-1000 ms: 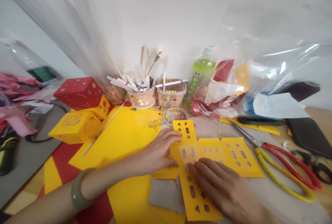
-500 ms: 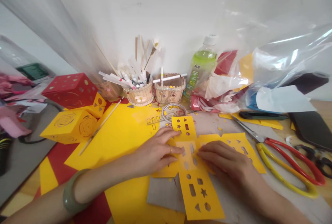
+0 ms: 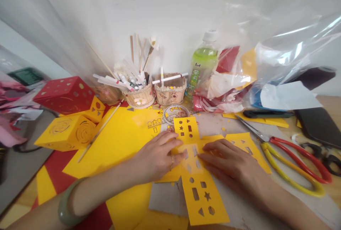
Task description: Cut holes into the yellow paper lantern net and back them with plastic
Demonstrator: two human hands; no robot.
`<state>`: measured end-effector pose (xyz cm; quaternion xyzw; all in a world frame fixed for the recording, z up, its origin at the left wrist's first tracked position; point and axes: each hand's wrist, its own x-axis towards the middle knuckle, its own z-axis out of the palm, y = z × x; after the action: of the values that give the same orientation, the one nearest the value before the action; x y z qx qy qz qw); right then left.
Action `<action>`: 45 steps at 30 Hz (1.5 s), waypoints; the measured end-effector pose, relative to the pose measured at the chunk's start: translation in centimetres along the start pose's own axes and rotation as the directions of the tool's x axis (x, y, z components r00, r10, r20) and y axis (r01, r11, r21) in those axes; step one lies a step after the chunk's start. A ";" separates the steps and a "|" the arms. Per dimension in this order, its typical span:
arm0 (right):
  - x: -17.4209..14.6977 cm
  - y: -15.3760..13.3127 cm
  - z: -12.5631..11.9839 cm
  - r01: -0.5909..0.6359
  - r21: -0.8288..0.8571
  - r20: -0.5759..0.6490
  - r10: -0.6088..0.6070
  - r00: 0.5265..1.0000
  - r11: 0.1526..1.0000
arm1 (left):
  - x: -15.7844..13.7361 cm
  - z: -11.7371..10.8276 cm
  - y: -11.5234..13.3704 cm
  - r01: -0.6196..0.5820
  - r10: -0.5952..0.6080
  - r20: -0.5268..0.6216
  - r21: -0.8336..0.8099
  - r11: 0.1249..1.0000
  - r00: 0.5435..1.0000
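Observation:
A cross-shaped yellow paper cutout (image 3: 198, 178) lies in front of me, punched with small stars, triangles, rectangles and rounded holes. A pale translucent patch (image 3: 192, 157) covers its middle panel. My left hand (image 3: 160, 157) rests with fingers spread on the left side of that panel. From the right, my right hand (image 3: 234, 160) lies flat with outstretched fingers, the tips at the panel's right edge. It hides part of the right arm of the cutout. Under and beside my left hand is a large yellow sheet (image 3: 125, 134).
Large scissors (image 3: 298, 144) with red and yellow handles lie at right, near a black cutter (image 3: 266, 114). Behind stand a green drink bottle (image 3: 199, 68) and two small baskets, one full of pens (image 3: 140, 98). A red box (image 3: 64, 95) and yellow box (image 3: 65, 132) sit left.
The whole view has shifted slightly, so things appear a little further left. Both hands stay on the yellow cutout with only slight finger movement.

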<state>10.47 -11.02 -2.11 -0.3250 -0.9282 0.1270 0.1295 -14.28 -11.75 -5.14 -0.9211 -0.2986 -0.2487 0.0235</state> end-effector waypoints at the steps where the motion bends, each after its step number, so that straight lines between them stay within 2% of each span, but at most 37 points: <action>1: 0.0 0.0 0.0 0.000 0.000 -0.001 0.000 1.000 1.000 | 0.1 -0.1 0.1 0.007 -0.007 -0.003 0.006 1.000 1.000; 5: 0.0 0.0 0.2 0.001 -0.009 -0.013 -0.001 1.000 1.000 | 0.5 -0.6 0.7 0.032 -0.032 0.011 0.040 0.999 0.999; 10: 0.0 0.0 0.2 0.000 -0.002 -0.008 0.000 1.000 1.000 | 0.3 -0.7 0.7 0.065 -0.065 0.057 0.006 0.998 0.996; 20: 0.0 0.0 0.2 -0.009 0.010 -0.005 0.009 1.000 1.000 | 0.4 -0.5 0.7 0.076 -0.079 0.055 0.060 0.995 0.995; 24: 0.0 0.0 0.4 -0.014 -0.004 -0.019 0.014 1.000 1.000 | 0.4 -0.5 0.7 0.088 -0.090 0.065 0.033 0.996 0.994; 27: 0.0 -0.1 0.5 -0.016 -0.022 -0.026 0.016 1.000 1.000 | 0.4 -0.6 0.7 0.149 -0.143 0.099 -0.052 0.988 0.985; 32: 0.0 -0.2 0.7 -0.034 -0.039 -0.060 0.031 0.998 0.999 | 1.0 -0.6 1.1 0.318 -0.298 0.145 -0.136 0.938 0.943; 34: 0.1 -0.3 0.8 -0.043 -0.033 -0.059 0.041 0.997 0.999 | 1.4 -0.5 1.2 0.393 -0.362 0.220 -0.113 0.913 0.906; 37: 0.1 -0.3 0.8 -0.057 -0.014 -0.050 0.056 0.997 0.998 | 2.0 -0.5 1.4 0.496 -0.464 0.322 -0.020 0.868 0.825; 45: 0.2 -0.2 1.1 -0.080 -0.026 -0.049 0.078 0.996 0.996 | 3.3 -0.9 1.3 0.544 -0.502 0.406 0.012 0.839 0.764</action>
<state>9.84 -11.24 -2.98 -0.3662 -0.9129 0.1110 0.1421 -11.65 -11.24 -2.71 -0.8315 -0.5283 -0.0705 -0.1564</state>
